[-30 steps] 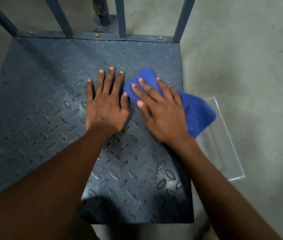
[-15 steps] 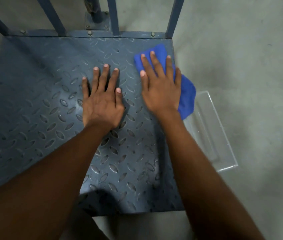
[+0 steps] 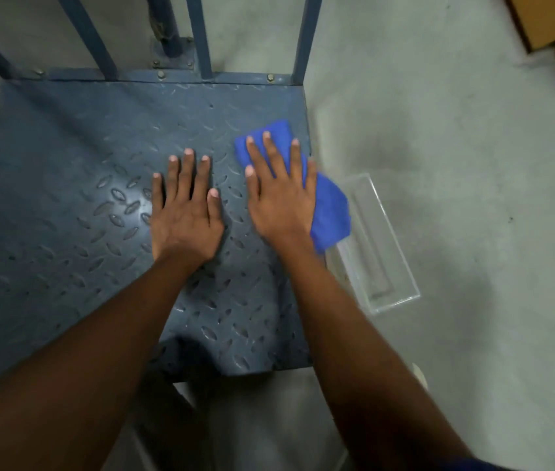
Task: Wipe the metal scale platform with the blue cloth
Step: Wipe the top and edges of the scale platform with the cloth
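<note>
Head view, cloth: we see the blue cloth point(image 3: 332, 212) at the platform's point(image 3: 65, 164) right edge, near its far corner, partly overhanging.
Right hand point(image 3: 281, 202): flat on the cloth, fingers straight, slightly spread.
Left hand point(image 3: 186, 215): flat mid-platform, fingers nearly together.
Clear tray point(image 3: 381, 260): beside the right edge.

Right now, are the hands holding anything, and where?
Nothing is gripped: the right hand presses flat on the blue cloth, over its middle; the left hand rests on the scale platform.
</note>
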`<state>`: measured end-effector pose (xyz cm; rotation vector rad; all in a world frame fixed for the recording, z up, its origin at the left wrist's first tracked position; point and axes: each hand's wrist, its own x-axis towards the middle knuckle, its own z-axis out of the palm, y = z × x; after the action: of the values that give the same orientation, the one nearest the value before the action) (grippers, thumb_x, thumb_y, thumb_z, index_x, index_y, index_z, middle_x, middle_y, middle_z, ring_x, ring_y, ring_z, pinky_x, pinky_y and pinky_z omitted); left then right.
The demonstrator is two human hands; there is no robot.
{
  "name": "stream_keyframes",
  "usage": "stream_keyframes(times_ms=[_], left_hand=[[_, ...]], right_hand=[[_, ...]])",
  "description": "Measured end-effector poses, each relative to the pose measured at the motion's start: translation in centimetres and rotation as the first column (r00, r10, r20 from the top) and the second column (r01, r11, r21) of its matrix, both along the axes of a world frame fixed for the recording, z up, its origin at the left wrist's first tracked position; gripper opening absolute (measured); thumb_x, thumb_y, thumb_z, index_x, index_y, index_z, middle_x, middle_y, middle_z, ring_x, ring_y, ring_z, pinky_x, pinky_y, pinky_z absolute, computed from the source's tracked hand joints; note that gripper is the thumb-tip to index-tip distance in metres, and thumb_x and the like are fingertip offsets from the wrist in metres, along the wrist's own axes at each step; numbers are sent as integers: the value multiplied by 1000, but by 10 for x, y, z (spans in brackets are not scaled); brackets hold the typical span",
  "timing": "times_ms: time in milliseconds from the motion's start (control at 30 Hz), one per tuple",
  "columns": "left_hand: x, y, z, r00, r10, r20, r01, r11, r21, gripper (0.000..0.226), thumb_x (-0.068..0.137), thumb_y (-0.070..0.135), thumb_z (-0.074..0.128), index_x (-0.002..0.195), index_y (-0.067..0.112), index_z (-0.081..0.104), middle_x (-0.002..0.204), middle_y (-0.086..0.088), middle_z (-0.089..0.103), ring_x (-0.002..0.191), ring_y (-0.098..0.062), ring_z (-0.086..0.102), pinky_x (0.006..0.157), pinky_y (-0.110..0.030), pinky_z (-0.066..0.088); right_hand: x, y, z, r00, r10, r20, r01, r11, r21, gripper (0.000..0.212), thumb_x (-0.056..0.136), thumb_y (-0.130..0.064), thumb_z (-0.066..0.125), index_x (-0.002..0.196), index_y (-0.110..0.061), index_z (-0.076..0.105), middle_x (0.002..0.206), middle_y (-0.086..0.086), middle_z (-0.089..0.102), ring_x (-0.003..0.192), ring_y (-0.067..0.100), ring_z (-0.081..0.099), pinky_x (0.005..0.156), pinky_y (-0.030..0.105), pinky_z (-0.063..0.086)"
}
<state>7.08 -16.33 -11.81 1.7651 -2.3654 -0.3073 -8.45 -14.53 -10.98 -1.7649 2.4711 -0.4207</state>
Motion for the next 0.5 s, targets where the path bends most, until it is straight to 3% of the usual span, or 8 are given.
stream_keyframes(times_ms=[133, 200, 300, 400, 500], left_hand=[[19, 32, -8, 999, -30, 27, 31, 998, -47, 64, 111, 35, 20, 171, 14, 20, 180, -8, 15, 167, -30, 12, 134, -56, 10], [31, 48, -9, 998, -50, 43, 53, 997, -53, 62, 112, 34, 23, 172, 15, 20, 180, -7, 15, 167, -29, 13, 134, -56, 11], [37, 64, -7, 995, -55, 83, 56, 998, -7, 63, 114, 40, 15, 173, 21, 7, 181, -3, 1, 168, -25, -1, 135, -54, 1], [34, 62, -3, 997, -40, 71, 39, 999, 11, 63, 113, 42, 12, 173, 26, 2, 181, 0, -4, 168, -23, -7, 135, -54, -1], [35, 61, 1, 998, -42, 47, 41, 999, 19, 63, 113, 40, 14, 173, 25, 7, 181, 1, 0, 168, -23, -4, 135, -56, 2]], right_hand=[[47, 124, -9, 981, 192, -21, -191, 981, 24, 56, 115, -48, 29, 169, -40, 19, 178, -15, 13, 166, 25, 4, 133, 53, 9], [32, 122, -8, 979, 199, -39, -199, 980, 7, 55, 113, -50, 30, 167, -43, 23, 176, -17, 18, 166, 23, 9, 132, 52, 13], [-5, 65, -6, 998, 53, -46, -52, 999, 6, 54, 113, -52, 30, 166, -45, 25, 175, -19, 20, 165, 24, 15, 130, 55, 19], [-10, 33, -5, 979, -193, 64, 191, 981, 37, 54, 114, -52, 25, 167, -47, 18, 176, -21, 13, 166, 26, 11, 128, 59, 21], [48, 82, -2, 973, -216, 76, 216, 976, 9, 54, 114, -50, 24, 168, -45, 16, 177, -20, 11, 166, 24, 6, 131, 57, 8]])
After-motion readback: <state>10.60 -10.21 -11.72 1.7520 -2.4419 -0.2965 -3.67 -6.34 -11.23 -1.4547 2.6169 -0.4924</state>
